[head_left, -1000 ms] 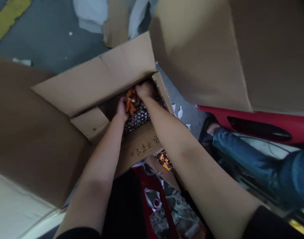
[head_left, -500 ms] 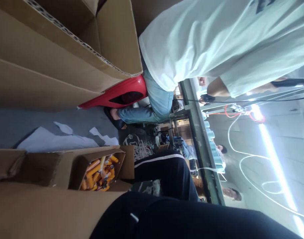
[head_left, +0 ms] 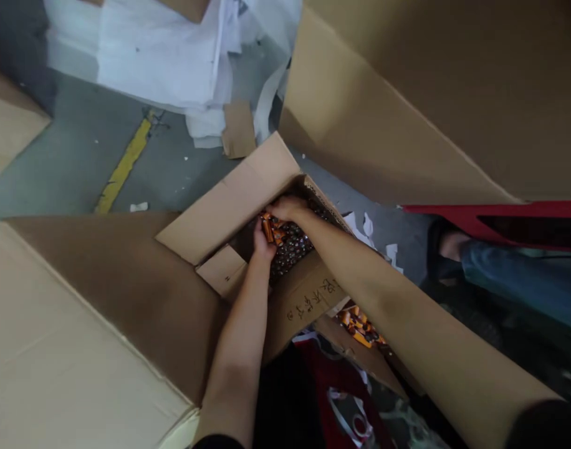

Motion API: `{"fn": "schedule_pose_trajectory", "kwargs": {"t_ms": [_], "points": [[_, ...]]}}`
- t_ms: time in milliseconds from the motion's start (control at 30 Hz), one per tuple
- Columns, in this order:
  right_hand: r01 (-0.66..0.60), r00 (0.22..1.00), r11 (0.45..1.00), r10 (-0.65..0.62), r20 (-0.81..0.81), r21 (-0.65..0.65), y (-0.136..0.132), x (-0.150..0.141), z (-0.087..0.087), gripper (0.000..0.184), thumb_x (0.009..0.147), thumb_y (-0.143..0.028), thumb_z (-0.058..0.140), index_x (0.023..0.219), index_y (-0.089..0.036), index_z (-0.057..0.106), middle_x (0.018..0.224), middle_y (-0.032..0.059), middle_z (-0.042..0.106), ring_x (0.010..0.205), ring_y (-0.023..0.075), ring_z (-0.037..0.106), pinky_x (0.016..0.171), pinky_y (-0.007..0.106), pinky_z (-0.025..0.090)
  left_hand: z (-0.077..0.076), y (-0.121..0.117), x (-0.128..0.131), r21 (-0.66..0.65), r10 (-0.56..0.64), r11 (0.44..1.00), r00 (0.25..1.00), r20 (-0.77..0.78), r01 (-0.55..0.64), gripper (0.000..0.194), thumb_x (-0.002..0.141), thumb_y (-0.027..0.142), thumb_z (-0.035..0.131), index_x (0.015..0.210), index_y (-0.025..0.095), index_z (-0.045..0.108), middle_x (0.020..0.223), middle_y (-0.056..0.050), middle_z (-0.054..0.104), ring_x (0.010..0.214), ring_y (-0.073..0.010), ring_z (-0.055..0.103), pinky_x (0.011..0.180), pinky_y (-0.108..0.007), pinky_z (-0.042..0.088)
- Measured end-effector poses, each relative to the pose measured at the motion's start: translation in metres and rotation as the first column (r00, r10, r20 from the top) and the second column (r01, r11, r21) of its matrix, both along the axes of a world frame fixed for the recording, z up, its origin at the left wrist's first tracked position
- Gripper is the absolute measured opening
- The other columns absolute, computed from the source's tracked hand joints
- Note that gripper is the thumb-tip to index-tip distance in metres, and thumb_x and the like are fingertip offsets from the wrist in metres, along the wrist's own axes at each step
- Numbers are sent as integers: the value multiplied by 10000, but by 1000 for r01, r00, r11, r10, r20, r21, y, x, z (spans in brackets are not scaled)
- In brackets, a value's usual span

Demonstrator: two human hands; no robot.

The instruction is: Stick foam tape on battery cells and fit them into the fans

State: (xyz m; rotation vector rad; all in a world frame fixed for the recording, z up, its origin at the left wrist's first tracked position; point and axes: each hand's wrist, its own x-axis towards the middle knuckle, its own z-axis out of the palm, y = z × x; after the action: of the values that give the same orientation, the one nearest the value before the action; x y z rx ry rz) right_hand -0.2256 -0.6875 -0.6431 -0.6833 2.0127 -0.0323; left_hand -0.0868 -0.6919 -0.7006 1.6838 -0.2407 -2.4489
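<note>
Both my hands reach down into an open cardboard box (head_left: 229,199). Between them is a cluster of small orange pieces (head_left: 272,229), too small to name. My left hand (head_left: 263,242) closes round the cluster from the near left side. My right hand (head_left: 286,208) grips it from the far right, its fingers partly hidden. Below and beside them, many dark, shiny little pieces (head_left: 292,249) fill part of the box. A second box of orange and dark pieces (head_left: 360,325) stands nearer to me, partly behind my right forearm.
Large cardboard boxes stand at the left (head_left: 80,349) and upper right (head_left: 430,93). White sheets (head_left: 159,56) and a cardboard scrap (head_left: 239,130) lie on the floor, near a yellow line (head_left: 124,165). At right are a person's jeans-clad leg (head_left: 523,280) and a red object (head_left: 463,218).
My view has swung from a sideways look at the room and a person in a white shirt, down to the boxes. Both my hands are now in view, holding orange pieces.
</note>
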Motion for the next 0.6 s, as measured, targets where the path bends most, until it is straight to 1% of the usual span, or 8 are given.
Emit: {"fn": "schedule_pose_trajectory", "kwargs": {"t_ms": [67,133,200,233,300,400,500,600], "points": [[-37,999,999,37,4,36,5,-1,3,535,1092,-530,499,1211,-110,807,1348,225,752,1288,368,704,1061,454,569,0,10,-10,3,35,999,999,-4,-35,444,1062,583,519,970,220,759,933,-53,787,904,-201,765,812,-304,616],[-56,998,997,58,-33,55,15,-2,8,554,1102,-498,433,1334,-123,769,1491,212,683,1399,362,642,1112,451,538,0,20,-21,5,66,998,998,-17,-66,462,1072,583,471,957,238,756,904,-34,796,861,-181,765,792,-283,610],[-63,995,996,67,-80,58,19,2,12,589,1100,-484,398,1428,-109,712,1588,219,602,1456,360,597,1134,448,521,1,23,-25,2,80,997,996,-24,-80,459,1069,577,462,951,243,753,885,-25,798,829,-171,763,780,-275,606],[-63,993,996,68,-95,58,19,5,13,605,1098,-485,388,1433,-95,706,1590,230,596,1450,363,603,1126,440,525,1,22,-23,-3,82,997,996,-25,-82,446,1059,576,475,942,245,751,873,-22,797,815,-169,763,773,-271,603],[-62,992,997,67,-104,56,15,16,15,607,1093,-491,388,1380,-87,739,1509,242,662,1388,361,656,1083,407,546,1,18,-17,-18,83,996,996,-21,-83,420,1035,574,508,928,247,748,856,-15,794,802,-169,764,765,-266,598],[-45,992,998,50,-120,44,10,32,21,601,1087,-496,418,1374,-67,726,1379,259,736,1295,360,712,1028,383,563,4,13,-8,-38,95,995,995,-17,-95,440,1013,581,491,951,236,756,880,-31,803,891,-195,779,814,-284,605],[16,985,1000,-18,-169,-9,10,41,30,596,1086,-460,450,1440,-22,642,1385,292,716,1267,364,715,1003,389,568,8,15,-11,-46,106,993,994,-33,-107,486,989,603,471,974,216,764,928,-65,817,1034,-242,776,889,-324,611],[21,986,998,-31,-167,-57,14,42,37,514,1081,-422,495,1401,-55,661,1393,271,713,1275,343,702,1005,363,561,14,18,-18,-56,124,990,991,-41,-126,467,989,578,471,953,211,759,918,-65,811,1073,-243,768,921,-320,602]]}}
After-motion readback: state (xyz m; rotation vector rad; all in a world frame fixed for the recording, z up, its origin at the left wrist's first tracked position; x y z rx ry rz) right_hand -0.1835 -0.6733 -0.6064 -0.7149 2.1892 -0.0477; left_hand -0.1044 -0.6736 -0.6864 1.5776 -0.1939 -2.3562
